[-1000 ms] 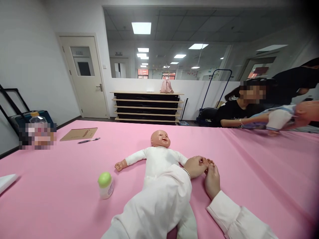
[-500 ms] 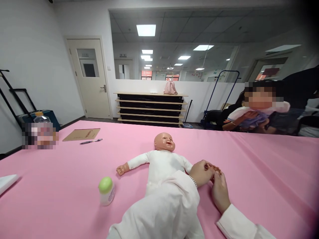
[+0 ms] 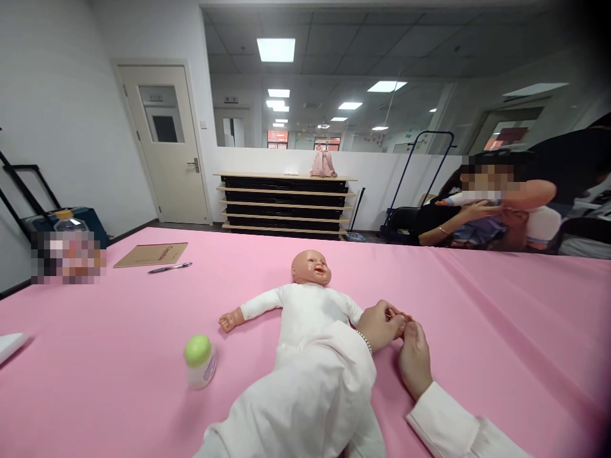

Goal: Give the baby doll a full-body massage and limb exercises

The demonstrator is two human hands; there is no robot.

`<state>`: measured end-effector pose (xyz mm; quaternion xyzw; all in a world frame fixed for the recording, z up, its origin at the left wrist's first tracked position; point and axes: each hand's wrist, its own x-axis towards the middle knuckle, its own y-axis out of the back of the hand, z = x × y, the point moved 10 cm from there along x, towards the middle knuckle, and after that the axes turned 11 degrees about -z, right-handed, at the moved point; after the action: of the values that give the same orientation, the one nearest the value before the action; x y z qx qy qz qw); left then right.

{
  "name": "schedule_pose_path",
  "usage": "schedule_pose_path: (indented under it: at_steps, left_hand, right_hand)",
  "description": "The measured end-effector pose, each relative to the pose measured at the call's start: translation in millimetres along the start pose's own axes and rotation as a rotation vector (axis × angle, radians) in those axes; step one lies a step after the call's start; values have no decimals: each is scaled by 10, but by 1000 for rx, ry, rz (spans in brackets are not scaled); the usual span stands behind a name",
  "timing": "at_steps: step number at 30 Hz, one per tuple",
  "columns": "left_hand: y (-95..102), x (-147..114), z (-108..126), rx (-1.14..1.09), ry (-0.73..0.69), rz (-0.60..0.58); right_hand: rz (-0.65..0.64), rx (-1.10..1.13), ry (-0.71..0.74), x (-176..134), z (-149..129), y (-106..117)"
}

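Observation:
A baby doll (image 3: 310, 308) in a white long-sleeved top lies on its back with its bald head at the far end. My left hand (image 3: 382, 326), wearing a beaded bracelet, reaches across the doll's body; its white sleeve covers much of the doll's lower part. At the end of the doll's right-side arm in the view, my left fingers are closed around its small hand (image 3: 407, 317). My right hand (image 3: 415, 357) pinches the same doll hand from the other side. Fingers partly hide the doll's hand. Its other arm stretches out to the left.
Left of the doll stands a jar (image 3: 200, 362) with a green lid. Farther back lie a pen (image 3: 170, 268) and a brown notebook (image 3: 151, 254) on the pink cloth (image 3: 119, 381). Across the table, at right, a person (image 3: 470, 219) holds another doll.
The whole view has shifted slightly. Both my hands stay at the doll's hand, with only small finger movement. The person opposite has turned the other doll.

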<state>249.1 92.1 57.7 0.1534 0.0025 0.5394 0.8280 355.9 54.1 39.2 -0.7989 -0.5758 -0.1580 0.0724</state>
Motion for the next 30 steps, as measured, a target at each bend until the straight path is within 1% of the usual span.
schedule_pose_path:
  at_steps: [4,6,10,12,14,16,18,19,21,23,25,27,30]
  left_hand:
    - [-52,-3,27,-84,-41,-68]
    - [-40,-9,40,-91,-38,-75]
    - [80,-36,78,-29,-8,18]
    - [102,-51,66,-31,23,44]
    - [49,-52,28,-72,51,8]
    - [-44,-37,8,-117,45,-63]
    - [-117,-16,-2,-169,28,-119]
    - [-128,-4,-8,-193,24,-126]
    - [-107,14,-9,-248,17,-105]
    - [-51,22,17,-275,-3,-61]
    - [9,19,44,-237,-24,-10]
    - [35,14,39,-155,-26,21]
    - [-33,24,5,-19,-34,-22]
  right_hand:
    - [-25,44,42,-57,-71,-45]
    - [-35,82,33,-74,-59,-67]
    - [-68,136,-24,-43,55,-114]
    - [-60,195,-62,-10,144,-103]
    - [-21,248,-120,12,248,-60]
    - [-1,285,-166,17,319,-36]
    - [-4,313,-150,7,304,-35]
    - [-16,326,-122,-2,268,-46]
    - [-54,334,-56,-30,170,-86]
    - [-95,313,-28,-59,103,-135]
    - [-115,279,-33,-66,81,-164]
    - [-85,253,-65,-51,119,-138]
    - [-5,299,-136,-13,251,-62]
